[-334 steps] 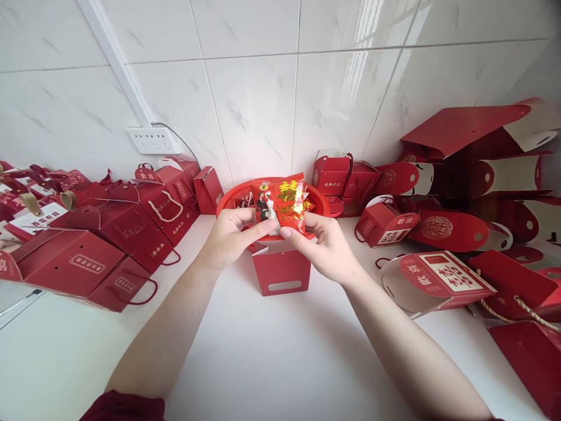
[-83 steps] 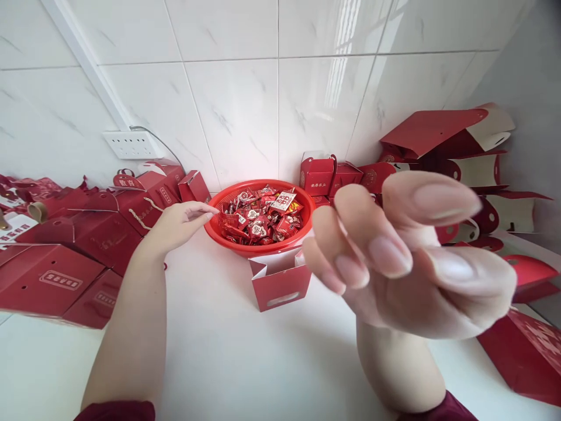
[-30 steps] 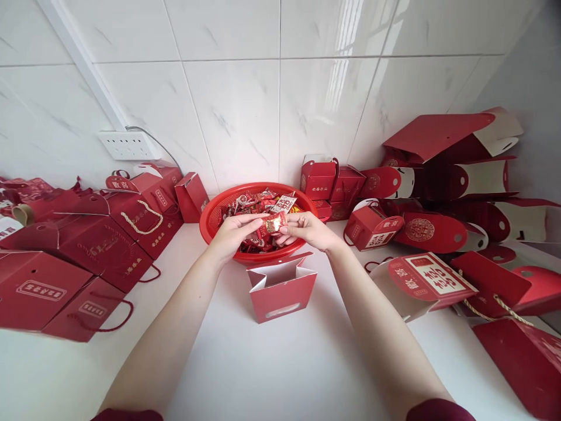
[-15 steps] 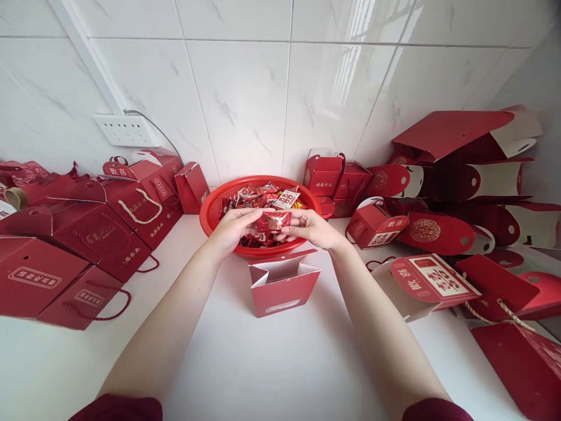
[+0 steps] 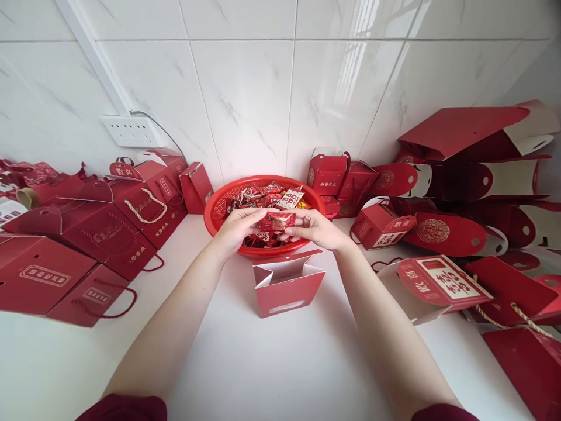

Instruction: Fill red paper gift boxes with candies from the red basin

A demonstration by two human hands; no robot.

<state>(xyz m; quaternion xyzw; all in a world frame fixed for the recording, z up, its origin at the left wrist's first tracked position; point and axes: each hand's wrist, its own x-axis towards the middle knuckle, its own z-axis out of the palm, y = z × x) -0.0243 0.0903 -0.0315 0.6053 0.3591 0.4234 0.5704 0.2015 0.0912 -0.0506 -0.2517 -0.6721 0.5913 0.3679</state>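
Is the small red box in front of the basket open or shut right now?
Open: the small red box stands upright, top flaps spread, white inside showing.

- candy packet point(image 5: 276, 221): red, gold print
- basket point(image 5: 219, 204): red
- open box point(image 5: 287, 286): red, white inside
- surface point(image 5: 263, 362): white
- wall tiles point(image 5: 245, 99): white, grey veins

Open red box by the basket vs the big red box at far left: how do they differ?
The open red box stands upright with its top flaps spread, white inside showing; the big red box lies closed. The open red box is plainly smaller and shows no cord; the big red box has a cord handle. Both are red card.
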